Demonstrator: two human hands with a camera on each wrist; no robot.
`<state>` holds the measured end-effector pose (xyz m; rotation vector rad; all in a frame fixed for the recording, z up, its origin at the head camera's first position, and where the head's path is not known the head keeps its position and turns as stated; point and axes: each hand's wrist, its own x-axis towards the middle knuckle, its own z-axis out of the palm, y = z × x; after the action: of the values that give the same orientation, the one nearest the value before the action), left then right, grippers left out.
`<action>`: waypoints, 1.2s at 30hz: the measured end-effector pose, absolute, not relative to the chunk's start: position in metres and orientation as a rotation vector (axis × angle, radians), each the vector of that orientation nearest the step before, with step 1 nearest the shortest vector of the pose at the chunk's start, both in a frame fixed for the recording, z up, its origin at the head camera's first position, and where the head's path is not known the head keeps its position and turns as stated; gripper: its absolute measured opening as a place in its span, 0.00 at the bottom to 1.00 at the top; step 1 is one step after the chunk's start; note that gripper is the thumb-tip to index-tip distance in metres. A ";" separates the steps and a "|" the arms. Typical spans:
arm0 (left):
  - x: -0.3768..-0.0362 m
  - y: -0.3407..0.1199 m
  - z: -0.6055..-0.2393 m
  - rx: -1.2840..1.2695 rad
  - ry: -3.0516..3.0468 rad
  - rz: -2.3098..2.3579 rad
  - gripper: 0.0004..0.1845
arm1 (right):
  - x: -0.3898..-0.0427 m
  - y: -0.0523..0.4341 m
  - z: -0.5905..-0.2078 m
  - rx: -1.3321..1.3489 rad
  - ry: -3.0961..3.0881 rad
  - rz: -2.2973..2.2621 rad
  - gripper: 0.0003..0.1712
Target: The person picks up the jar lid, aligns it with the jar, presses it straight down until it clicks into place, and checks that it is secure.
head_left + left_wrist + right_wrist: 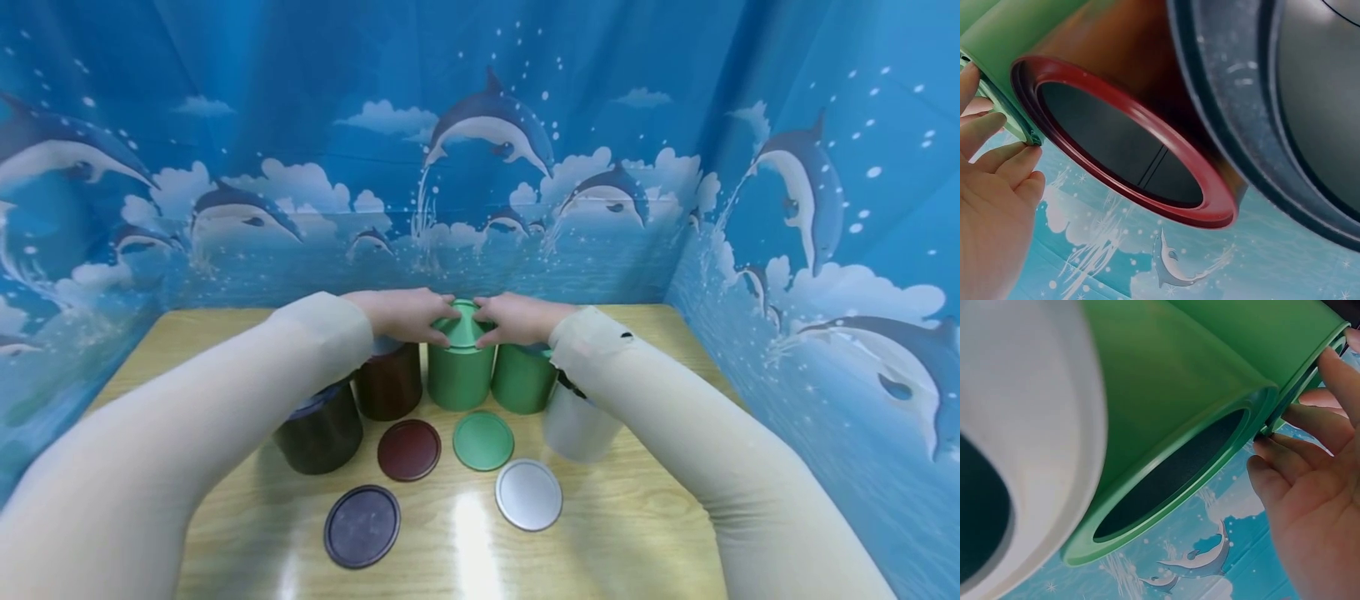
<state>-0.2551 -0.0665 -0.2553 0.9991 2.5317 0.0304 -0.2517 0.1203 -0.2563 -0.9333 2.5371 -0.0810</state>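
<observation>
In the head view a light green lid (465, 323) sits at the mouth of the middle green can (461, 379). My left hand (408, 313) holds the lid's left edge, and my right hand (519, 318) holds its right edge. In both wrist views the lid looks tilted, with a dark gap between it and the rim. The left hand (991, 169) has its fingertips on the lid's edge (1013, 119). From the other side the right hand (1316, 444) touches the lid and rim with spread, bent fingers. Sleeves hide parts of the neighbouring cans.
A dark red can (390, 383) and black can (321, 432) stand left; another green can (523, 380) and a white can (579, 427) stand right. In front lie red (408, 450), green (483, 440), silver (528, 495) and dark (362, 527) lids. A dolphin-print curtain (300, 100) surrounds the table.
</observation>
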 end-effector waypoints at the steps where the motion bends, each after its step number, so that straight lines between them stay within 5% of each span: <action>1: -0.255 -0.066 -0.255 0.993 2.532 0.029 0.31 | -0.251 0.120 -0.256 -0.932 2.537 -0.083 0.28; 36: -0.257 -0.061 -0.252 0.913 2.541 0.080 0.34 | -0.252 0.121 -0.256 -0.936 2.523 -0.078 0.27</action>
<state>-0.2571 -0.0607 -0.2521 0.9126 2.5410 0.0799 -0.2519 0.1205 -0.2565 -0.9356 2.5229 -0.0784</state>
